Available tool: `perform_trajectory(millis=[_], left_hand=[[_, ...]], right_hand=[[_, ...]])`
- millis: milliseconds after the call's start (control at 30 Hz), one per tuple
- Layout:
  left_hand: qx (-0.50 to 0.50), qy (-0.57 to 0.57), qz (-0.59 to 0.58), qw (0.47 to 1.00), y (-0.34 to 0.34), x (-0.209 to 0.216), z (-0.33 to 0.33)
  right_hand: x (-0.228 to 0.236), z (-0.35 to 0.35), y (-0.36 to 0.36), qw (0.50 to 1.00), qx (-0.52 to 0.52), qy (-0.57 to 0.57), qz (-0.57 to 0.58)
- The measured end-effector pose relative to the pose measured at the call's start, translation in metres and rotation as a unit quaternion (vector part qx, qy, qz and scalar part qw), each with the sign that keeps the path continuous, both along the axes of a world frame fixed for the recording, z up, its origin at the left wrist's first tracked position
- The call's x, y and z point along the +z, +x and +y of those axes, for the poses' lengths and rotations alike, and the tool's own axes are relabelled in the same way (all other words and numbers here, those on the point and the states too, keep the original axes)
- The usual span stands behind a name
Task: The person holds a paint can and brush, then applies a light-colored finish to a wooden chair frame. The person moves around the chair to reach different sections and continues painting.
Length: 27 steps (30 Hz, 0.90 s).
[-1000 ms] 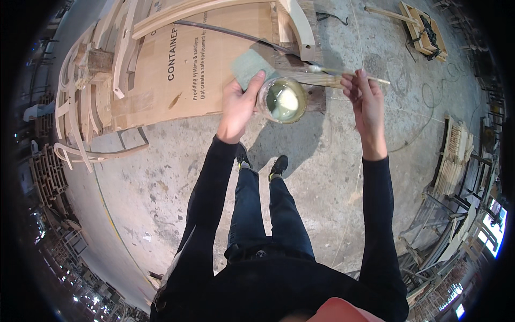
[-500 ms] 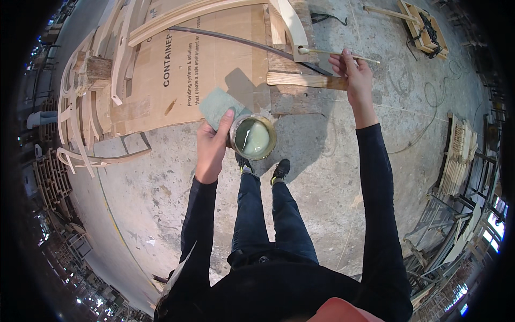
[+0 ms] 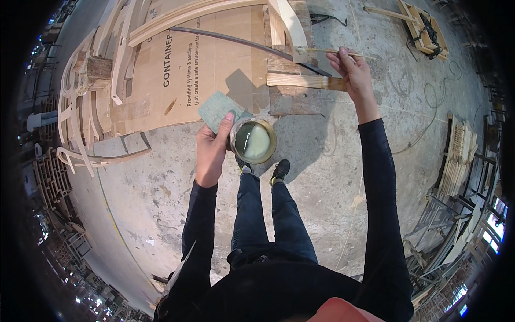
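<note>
While the right hand (image 3: 354, 74) pinches the stick (image 3: 322, 50) between thumb and fingers, the stick's far tip lies left of that pinch, at the end of the wooden leg (image 3: 290, 28). The left hand (image 3: 212, 146) is closed about the cup (image 3: 272, 140), which sits right of its thumb and bears a pale liquid (image 3: 258, 145); the thumb also presses a green pad (image 3: 213, 109), which juts ahead of this grip over the cardboard's (image 3: 230, 60) edge. In this inspector's judgement, good handling calls for a light pinch, a steady wrist and small movements of the tip at the leg's end, with the cup level and the pad clear of the liquid. A shorter reach between cup and tip would likely lessen drips. Not verifiable: whether the tip enters the leg or only overlies it, since the stick is thin and faint there. The left fingers are hidden beneath cup and pad. A pale slat (image 3: 300, 80) ends at the right hand's near side; whether that hand grips it cannot be told. The leg's upper part is cut off by the view's top edge.
</note>
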<state>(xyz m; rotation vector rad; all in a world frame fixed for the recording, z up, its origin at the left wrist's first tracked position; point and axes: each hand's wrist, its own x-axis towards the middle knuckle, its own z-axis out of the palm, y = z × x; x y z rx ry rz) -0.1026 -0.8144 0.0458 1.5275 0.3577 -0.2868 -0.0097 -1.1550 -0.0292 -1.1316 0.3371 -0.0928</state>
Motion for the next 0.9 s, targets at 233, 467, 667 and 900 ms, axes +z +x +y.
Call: perform_trajectory(millis=[233,467,667,900], left_hand=[[0.006,0.003,0.002,1.000,-0.002,-0.002,0.001],[0.015,-0.011,0.002,1.000,-0.003,-0.005,0.005],[0.020,-0.013,0.002,1.000,-0.005,-0.007,0.009],[0.034,-0.023,0.002,0.999,-0.008,-0.006,0.015]], right_hand=[[-0.001,-0.002,0.005,1.000,0.026,0.007,-0.016],[-0.005,-0.007,-0.002,0.998,0.054,-0.031,-0.012],[0.009,-0.001,-0.015,0.996,0.033,-0.088,0.001],[0.060,0.033,-0.034,0.977,-0.057,-0.192,-0.065]])
